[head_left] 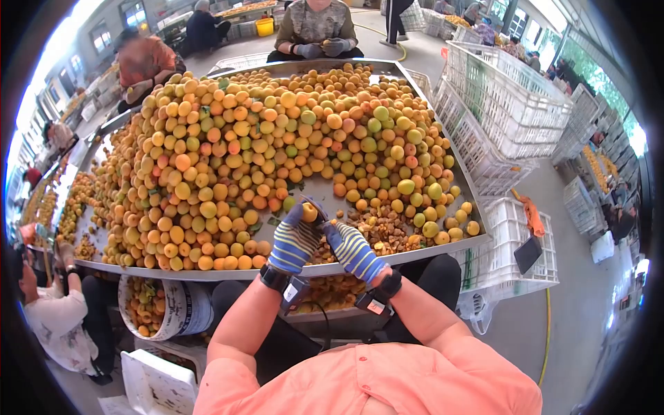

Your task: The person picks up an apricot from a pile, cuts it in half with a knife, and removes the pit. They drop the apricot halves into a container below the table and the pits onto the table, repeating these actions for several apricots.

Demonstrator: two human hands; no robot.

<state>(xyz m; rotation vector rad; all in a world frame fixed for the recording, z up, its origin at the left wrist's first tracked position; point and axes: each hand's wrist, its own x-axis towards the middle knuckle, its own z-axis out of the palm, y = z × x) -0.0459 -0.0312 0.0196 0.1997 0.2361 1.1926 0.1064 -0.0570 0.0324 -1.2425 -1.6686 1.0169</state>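
My left hand, in a blue and yellow striped glove, holds a yellow-orange apricot near the front edge of the metal table. Close beside it is my right hand, in a matching glove, its fingers bent toward the fruit. A thin dark object shows above the fingers; which hand holds it is unclear. A large heap of apricots lies beyond and left of my hands. Brown pits and scraps lie right of my right hand. Below the table edge, halved apricots show between my forearms.
White crates are stacked at the right, with an orange cloth on a lower one. A bucket of fruit stands at the lower left. Other people sit across the table and at its left. The table's metal rim runs before me.
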